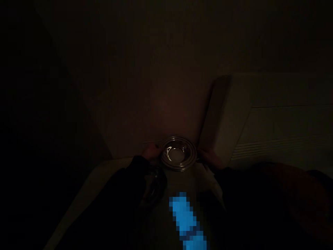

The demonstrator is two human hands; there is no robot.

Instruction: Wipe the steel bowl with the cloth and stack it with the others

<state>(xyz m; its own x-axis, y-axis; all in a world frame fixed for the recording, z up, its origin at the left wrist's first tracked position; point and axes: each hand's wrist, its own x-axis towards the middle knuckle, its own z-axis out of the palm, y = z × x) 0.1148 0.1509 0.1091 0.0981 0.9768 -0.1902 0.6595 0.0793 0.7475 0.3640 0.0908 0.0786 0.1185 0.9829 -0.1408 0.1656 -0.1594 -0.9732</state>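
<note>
In very dim light, a round shiny metal bowl shows near the middle of the head view, its wide rim ringed by several edges. Whether it is one bowl or a stack, I cannot tell. My left hand grips its left edge, the fingers partly lost in the dark. On the opposite edge is my right hand, closed at the rim. Below my left wrist stands a dark, glossy rounded thing, its kind unclear. Both forearms wear dark sleeves.
A pale ridged panel lies at the right, with a dark upright edge beside it. A plain surface rises behind the bowl. Lower down glows a pixelated blue patch. A pale edge slants along the lower left.
</note>
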